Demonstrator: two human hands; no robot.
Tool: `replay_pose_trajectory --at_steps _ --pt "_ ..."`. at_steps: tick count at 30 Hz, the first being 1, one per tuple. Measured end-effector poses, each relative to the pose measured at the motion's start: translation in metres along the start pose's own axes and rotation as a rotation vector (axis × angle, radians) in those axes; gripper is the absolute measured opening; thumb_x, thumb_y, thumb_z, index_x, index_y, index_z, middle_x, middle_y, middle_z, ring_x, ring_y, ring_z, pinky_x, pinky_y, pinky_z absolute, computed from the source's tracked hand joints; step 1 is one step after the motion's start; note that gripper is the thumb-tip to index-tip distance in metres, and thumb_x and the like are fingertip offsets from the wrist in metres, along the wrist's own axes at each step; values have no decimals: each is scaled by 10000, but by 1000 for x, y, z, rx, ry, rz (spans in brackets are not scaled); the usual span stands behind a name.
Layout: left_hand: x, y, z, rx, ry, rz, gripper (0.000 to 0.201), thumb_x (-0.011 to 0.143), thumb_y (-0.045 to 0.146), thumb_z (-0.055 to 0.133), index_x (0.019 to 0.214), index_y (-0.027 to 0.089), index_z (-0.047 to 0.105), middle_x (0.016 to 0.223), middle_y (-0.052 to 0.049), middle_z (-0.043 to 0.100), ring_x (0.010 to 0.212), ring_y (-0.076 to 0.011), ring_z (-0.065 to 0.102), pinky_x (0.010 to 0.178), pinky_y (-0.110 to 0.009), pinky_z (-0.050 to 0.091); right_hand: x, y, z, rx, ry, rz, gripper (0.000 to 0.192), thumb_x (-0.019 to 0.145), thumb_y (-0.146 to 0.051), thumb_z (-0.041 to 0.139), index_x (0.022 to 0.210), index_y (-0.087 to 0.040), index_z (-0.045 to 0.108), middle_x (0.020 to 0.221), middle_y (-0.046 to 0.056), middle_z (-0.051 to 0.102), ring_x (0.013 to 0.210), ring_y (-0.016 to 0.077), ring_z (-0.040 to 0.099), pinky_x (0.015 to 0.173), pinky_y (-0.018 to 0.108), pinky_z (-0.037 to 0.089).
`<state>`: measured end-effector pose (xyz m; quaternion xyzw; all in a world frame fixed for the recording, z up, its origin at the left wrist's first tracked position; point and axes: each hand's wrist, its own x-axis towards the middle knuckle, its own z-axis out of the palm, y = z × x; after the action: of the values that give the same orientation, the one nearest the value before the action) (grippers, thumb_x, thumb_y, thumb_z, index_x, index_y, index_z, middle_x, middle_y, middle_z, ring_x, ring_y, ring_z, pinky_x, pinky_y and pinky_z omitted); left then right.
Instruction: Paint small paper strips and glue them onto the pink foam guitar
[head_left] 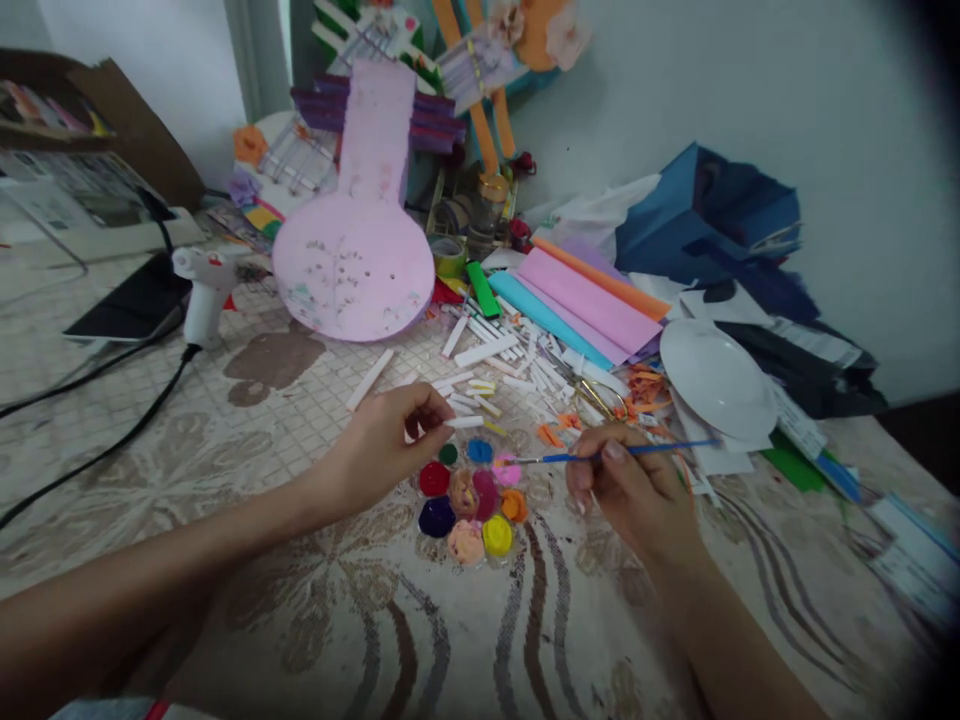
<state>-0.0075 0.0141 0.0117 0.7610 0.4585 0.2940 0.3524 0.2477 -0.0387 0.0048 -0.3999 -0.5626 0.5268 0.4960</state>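
My left hand (409, 425) pinches a small white strip (465, 422) between thumb and fingers, just above the paint palette. In my right hand (630, 480) is a thin blue paintbrush (555, 458), held level with its tip over the pink paint (507, 468). The palette's round wells hold several colours, among them red paint (434, 478), dark blue paint (436, 517), yellow paint (497, 535) and orange paint (514, 505). Behind the hands lies a loose pile of white strips (487, 350), a few with yellow on them.
A pink guitar-shaped piece (352, 265) stands at the back. To the left are a white glue gun (206, 290) with a black cord and a dark tablet-like slab (127, 300). Coloured sheets (585, 305), gold-handled scissors (600, 398), a white plate (716, 380) and a blue bag (697, 220) lie right.
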Motion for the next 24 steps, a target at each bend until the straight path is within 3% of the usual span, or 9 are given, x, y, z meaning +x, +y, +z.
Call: replay_pose_trajectory --at_steps 7,15,24 --pt "-6 -3 4 208 188 216 92 795 97 543 822 184 557 783 -1 601 735 -129 564 650 -252 454 -17 -7 35 -370 214 -283 219 895 -146 452 1040 -251 578 747 -5 627 659 125 596 621 270 500" --pt "-12 -3 7 263 270 368 134 783 46 550 803 177 529 784 -16 591 773 -149 554 691 -284 460 -23 -10 41 -793 -1 -568 378 812 -70 492 1159 -213 528 978 54 627 930 158 604 790 269 519" --pt "-13 0 8 310 270 393 109 807 71 548 774 171 517 755 -18 597 752 -154 545 685 -293 450 -19 -10 51 -932 -35 -699 386 819 -48 466 1180 -164 536 1031 78 611 968 156 600 799 250 541"
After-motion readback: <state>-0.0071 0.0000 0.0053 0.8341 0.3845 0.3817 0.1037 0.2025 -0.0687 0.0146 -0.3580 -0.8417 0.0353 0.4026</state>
